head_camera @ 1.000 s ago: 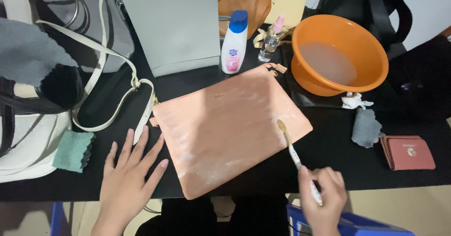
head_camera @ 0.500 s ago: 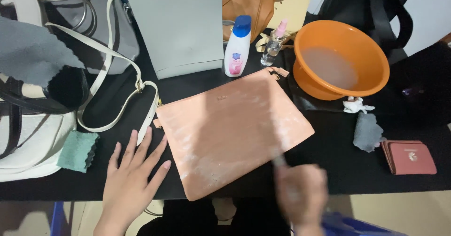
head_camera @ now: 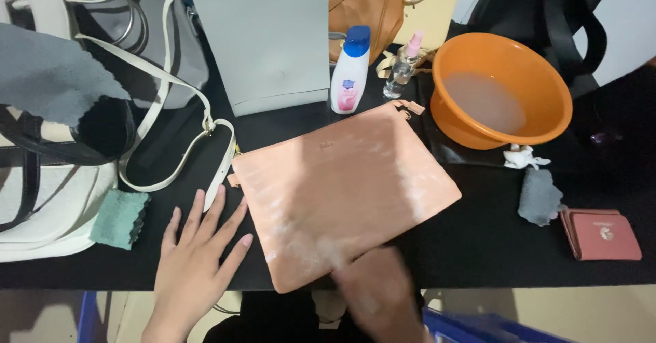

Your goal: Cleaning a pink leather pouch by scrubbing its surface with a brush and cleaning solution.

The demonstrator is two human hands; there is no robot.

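Pouch point(head_camera: 342, 196), flat and peach-pink, lies on the black table point(head_camera: 478, 240), long axis running from our near left up to the far right. Our left hand point(head_camera: 195, 264) rests flat with fingers spread, just beside its left edge. Our right hand point(head_camera: 376, 292) overlaps the near edge, blurred; we cannot tell its grip.

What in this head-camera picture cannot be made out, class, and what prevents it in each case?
- Right hand, head view: motion blur hides its fingers and any tool in its grip.
- Pink pouch: the blurred hand covers its near edge.
- White handbag: cut off by the left edge.
- Orange basin: cloudy water hides the bottom.
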